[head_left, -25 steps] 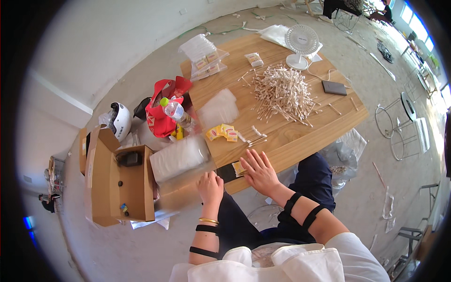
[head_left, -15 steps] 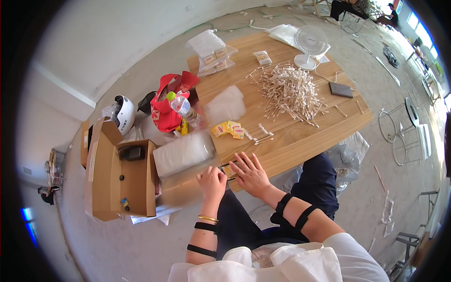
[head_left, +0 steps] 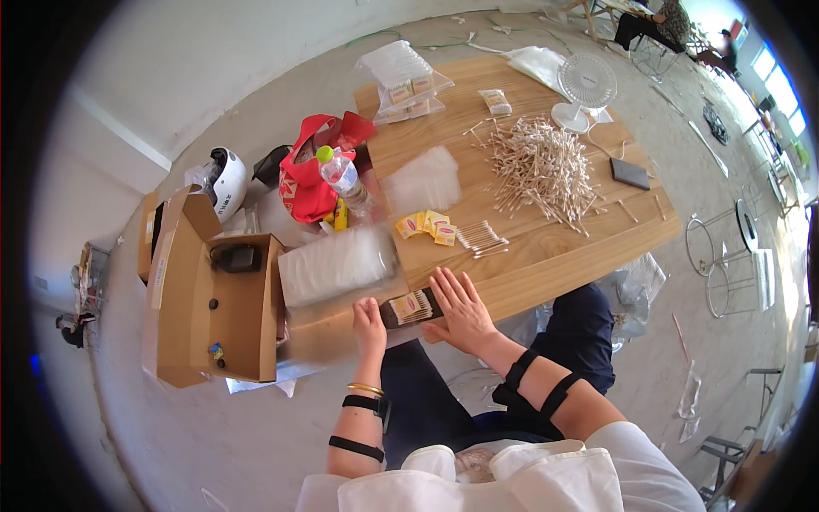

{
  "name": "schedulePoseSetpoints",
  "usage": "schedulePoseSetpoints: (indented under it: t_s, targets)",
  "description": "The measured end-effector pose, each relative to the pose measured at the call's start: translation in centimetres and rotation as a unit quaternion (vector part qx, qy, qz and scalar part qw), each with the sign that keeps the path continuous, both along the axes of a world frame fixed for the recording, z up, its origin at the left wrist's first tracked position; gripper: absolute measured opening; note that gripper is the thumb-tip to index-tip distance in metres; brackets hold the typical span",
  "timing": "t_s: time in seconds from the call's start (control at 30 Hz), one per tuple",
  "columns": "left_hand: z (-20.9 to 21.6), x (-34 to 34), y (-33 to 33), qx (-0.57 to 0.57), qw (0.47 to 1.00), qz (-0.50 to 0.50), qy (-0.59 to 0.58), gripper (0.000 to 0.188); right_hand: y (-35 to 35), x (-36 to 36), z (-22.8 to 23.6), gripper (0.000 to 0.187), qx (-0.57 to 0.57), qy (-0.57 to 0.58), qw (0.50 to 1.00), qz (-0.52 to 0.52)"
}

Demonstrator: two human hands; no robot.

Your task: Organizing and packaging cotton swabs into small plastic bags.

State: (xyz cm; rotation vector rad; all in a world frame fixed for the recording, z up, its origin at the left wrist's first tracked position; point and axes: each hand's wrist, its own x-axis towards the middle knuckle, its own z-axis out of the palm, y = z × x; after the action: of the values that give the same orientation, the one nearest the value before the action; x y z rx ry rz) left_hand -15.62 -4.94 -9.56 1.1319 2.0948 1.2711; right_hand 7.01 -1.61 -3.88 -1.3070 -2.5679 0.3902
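At the table's near edge lies a small packet of cotton swabs (head_left: 411, 305) with a yellow and white card, on a flat black strip (head_left: 436, 303). My right hand (head_left: 465, 309) rests just right of the packet, fingers stretched out, palm down by the strip's end. My left hand (head_left: 369, 326) is closed at the strip's left end; whatever its fingers hold, if anything, is hidden. Beyond the hands are several yellow and white cards (head_left: 426, 226) and a short row of loose cotton swabs (head_left: 482, 238).
A big heap of cotton swabs (head_left: 546, 171) covers the table's right part, near a white fan (head_left: 587, 81) and a dark power bank (head_left: 630, 173). Clear bags (head_left: 337, 266), a bottle (head_left: 341, 175), a red bag (head_left: 305, 189) and an open cardboard box (head_left: 247, 324) stand left.
My right hand has slid right, uncovering the swab packet and black strip. My left hand stays closed at the strip's left end. The whole view has shifted slightly.
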Motion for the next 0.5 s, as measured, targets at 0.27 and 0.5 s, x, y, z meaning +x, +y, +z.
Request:
schedulePoseSetpoints:
  t_s: [0.27, 0.5]
  targets:
    - [0.5, 2.6, 0.7, -0.019, 0.999, -0.014, -0.038, 0.051, -1.3, -3.4, 0.7, 0.101, -0.015, -0.087, 0.996, 0.0]
    - [0.7, 0.6, -0.3, 0.0, 0.997, -0.019, 0.071, 0.04, 0.4, -0.8, -0.2, 0.078, -0.014, 0.058, 0.998, 0.031]
